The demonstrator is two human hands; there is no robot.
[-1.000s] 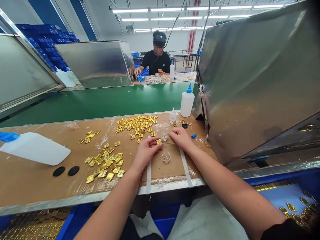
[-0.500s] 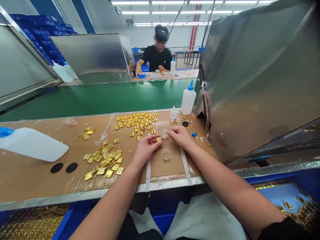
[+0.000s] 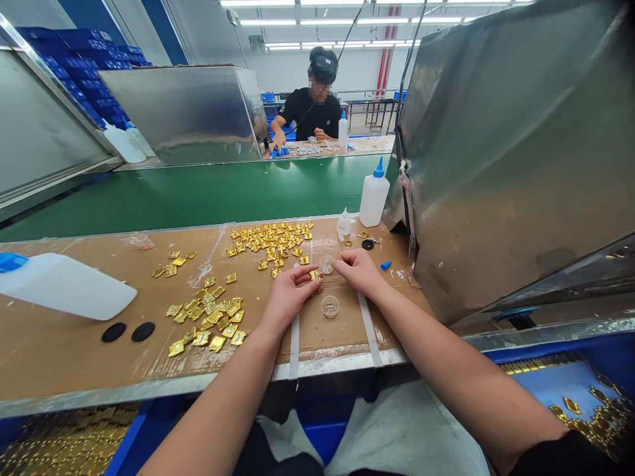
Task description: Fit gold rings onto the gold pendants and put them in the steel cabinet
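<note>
- Left hand (image 3: pixel 292 291): small gold piece (image 3: pixel 314 274) between the fingertips.
- Right hand (image 3: pixel 361 272): fingertips pinched beside the upper clear cup (image 3: pixel 326 264); any held item too small to tell.
- Lower clear cup (image 3: pixel 330 306): five o'clock from the piece.
- From the left hand: gold heap (image 3: pixel 276 236) at eleven o'clock, lying white bottle (image 3: pixel 82 287) at nine.
- Co-worker (image 3: pixel 312 119): twelve o'clock.

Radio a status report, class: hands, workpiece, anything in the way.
Left hand: holding gold piece. Right hand: by clear cup, grip unclear. Second cup closer in, blocking neither hand.

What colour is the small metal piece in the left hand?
The small metal piece is shiny gold, shown best in head view.
</note>
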